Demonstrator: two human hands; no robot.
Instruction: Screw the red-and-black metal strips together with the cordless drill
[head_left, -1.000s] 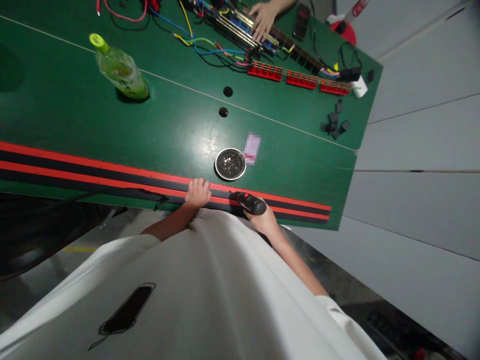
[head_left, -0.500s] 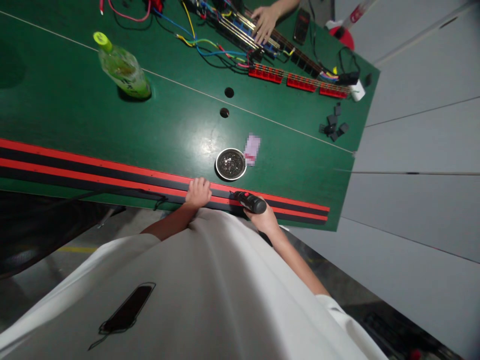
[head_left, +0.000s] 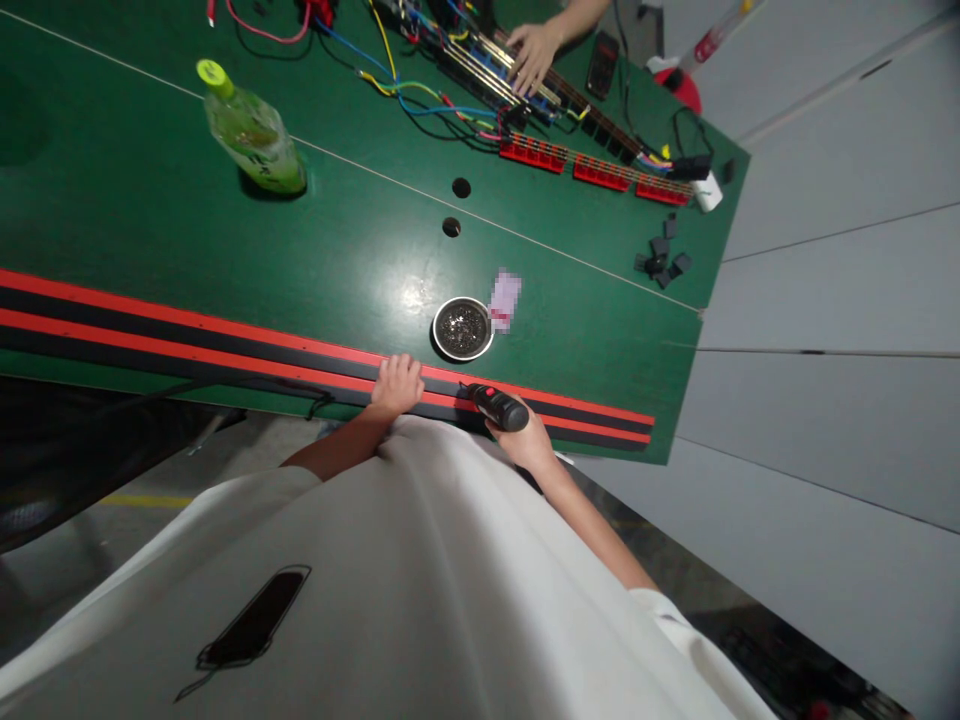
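My left hand (head_left: 396, 385) rests curled on the red-and-black strip (head_left: 225, 345) along the near edge of the green table (head_left: 352, 250); whether anything is under its fingers I cannot make out. My right hand (head_left: 525, 440) grips a black electric screwdriver (head_left: 496, 405) with a red button, its tip pointing left onto the strip. A small round metal dish (head_left: 463, 328) of tiny screws sits just beyond both hands, with a small blurred card (head_left: 504, 298) beside it.
A green drink bottle (head_left: 251, 132) stands at the far left. Another person's hand (head_left: 531, 52) works on wired terminal rails (head_left: 592, 165) at the far side. Small black parts (head_left: 660, 258) lie near the right end. Two holes (head_left: 456, 207) pierce the tabletop.
Both my hands stay in place on the strip; the view has shifted slightly. The other person's hand has moved a little along the rails.
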